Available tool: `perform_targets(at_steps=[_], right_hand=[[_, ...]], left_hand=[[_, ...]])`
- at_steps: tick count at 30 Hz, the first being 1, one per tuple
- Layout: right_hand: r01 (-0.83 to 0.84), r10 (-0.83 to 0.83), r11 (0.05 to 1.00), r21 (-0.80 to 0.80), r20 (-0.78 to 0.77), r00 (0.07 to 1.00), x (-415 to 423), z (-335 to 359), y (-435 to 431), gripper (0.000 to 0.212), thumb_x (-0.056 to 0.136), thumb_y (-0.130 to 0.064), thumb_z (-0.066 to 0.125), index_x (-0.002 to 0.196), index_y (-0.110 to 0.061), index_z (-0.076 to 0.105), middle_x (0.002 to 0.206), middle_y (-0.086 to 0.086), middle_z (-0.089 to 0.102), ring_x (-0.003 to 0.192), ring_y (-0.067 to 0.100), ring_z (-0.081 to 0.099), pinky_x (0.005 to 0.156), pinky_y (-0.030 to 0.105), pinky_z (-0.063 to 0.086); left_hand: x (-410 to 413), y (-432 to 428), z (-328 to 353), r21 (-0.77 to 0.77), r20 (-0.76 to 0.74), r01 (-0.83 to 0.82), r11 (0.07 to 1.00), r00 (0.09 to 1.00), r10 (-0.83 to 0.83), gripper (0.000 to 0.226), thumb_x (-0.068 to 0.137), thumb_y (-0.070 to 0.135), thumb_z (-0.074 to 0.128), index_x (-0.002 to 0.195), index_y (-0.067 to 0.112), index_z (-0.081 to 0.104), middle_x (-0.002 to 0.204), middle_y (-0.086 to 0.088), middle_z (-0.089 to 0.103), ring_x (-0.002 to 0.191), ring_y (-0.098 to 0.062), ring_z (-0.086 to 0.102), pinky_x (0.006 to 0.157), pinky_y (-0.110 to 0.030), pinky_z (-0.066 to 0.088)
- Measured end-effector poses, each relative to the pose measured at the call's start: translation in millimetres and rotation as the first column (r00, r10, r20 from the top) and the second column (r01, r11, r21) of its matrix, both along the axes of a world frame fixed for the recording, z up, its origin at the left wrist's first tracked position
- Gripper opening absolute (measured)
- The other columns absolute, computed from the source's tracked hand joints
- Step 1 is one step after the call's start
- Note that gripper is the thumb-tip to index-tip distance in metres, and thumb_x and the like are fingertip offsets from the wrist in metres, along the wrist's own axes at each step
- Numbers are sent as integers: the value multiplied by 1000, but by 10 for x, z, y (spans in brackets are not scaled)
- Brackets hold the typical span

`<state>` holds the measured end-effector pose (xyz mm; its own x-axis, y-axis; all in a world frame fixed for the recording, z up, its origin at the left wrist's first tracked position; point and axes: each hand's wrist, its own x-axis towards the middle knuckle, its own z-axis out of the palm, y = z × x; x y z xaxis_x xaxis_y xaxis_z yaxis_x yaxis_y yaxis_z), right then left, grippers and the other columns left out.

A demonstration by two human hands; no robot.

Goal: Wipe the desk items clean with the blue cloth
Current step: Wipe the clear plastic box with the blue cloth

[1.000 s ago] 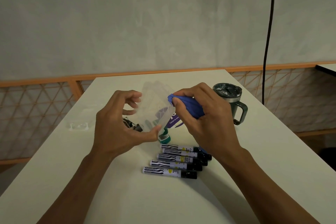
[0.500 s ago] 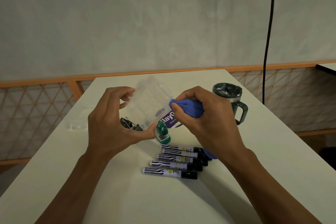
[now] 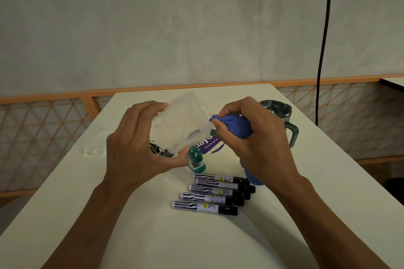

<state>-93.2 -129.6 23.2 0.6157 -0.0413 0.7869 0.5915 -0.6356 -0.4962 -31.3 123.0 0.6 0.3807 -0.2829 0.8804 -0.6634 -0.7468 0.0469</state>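
Observation:
My left hand (image 3: 135,144) holds a clear plastic box (image 3: 181,124) above the white desk (image 3: 109,225), fingers over its top edge and thumb under its lower corner. My right hand (image 3: 251,137) grips the bunched blue cloth (image 3: 236,125), whose tip touches the box's right edge. A tail of the cloth hangs below my right palm. Several black-capped markers (image 3: 209,194) lie in a row on the desk below my hands. A small green stapler (image 3: 196,158) stands just under the box.
A dark lidded mug (image 3: 282,116) with a handle stands behind my right hand. A purple and white packet (image 3: 209,145) and black binder clips (image 3: 158,150) lie under the box. A clear lid (image 3: 93,150) lies at the desk's left edge. A black cable (image 3: 325,39) hangs at right.
My left hand has tilted the clear box up and turned it. The cloth in my right hand has slid along the box's right side to its edge.

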Motion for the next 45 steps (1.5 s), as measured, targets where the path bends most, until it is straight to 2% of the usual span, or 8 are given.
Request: perform_targets(at_steps=[3,10,16,24,28,33,40,45], right_hand=[[65,-61,995,-73,58,996,22,0,-11,19,93,-25,85,106,-18,72,107,-6,70,92,8,63,75,11,47],[23,-20,996,-84,35,999,43,-66,-18,26,89,-24,88,108,-15,73,103,-18,70,89,-4,66,78,8,52],[15,-27,987,-163,-69,997,54,-36,-91,20,89,-22,87,107,-18,79,101,-8,77,90,7,68,81,11,53],[-83,8,954,-290,-248,969,-18,38,-180,16,92,-30,79,108,-29,80,103,-18,68,94,1,64,79,13,50],[-58,-12,961,-269,-250,968,-15,54,-190,16,90,-26,82,105,-29,82,100,-17,69,95,-2,63,79,8,47],[-29,-6,988,-150,-225,974,-16,65,-150,29,88,-27,88,112,-23,73,98,-15,73,96,4,66,82,17,55],[-2,-56,971,-238,-235,970,-33,73,-123,38,87,-30,88,116,-20,66,95,-17,68,82,3,62,74,18,54],[-10,-50,975,-221,-267,962,-45,93,-159,37,87,-30,88,115,-21,66,93,-19,68,82,5,65,76,18,55]], left_hand=[[-9,15,15,23,73,-50,998,996,48,88,73,64,86,130,-2,68,128,-16,70,114,-30,67,99,-30,52],[31,22,4,79,193,-35,996,981,19,86,76,61,88,131,-2,67,129,-22,70,118,-36,64,102,-45,53],[21,-12,-12,111,271,-44,993,962,12,81,79,58,86,133,2,65,125,-22,72,117,-36,64,100,-46,52],[50,-19,-69,150,259,-18,989,966,-22,83,78,61,86,134,4,62,127,-22,73,116,-38,67,102,-44,52],[47,-37,-62,152,250,-9,988,968,-30,85,78,62,85,135,4,60,127,-22,72,118,-35,64,104,-42,51],[32,-51,-45,148,235,17,989,971,-52,86,80,66,82,135,4,59,126,-23,72,119,-34,61,114,-31,41],[21,-51,-35,171,259,14,985,964,-59,84,78,63,85,134,4,60,124,-21,74,113,-37,68,100,-43,54],[15,-66,-46,172,243,25,985,968,-67,85,77,62,86,132,3,62,124,-21,73,113,-37,68,99,-42,55]])
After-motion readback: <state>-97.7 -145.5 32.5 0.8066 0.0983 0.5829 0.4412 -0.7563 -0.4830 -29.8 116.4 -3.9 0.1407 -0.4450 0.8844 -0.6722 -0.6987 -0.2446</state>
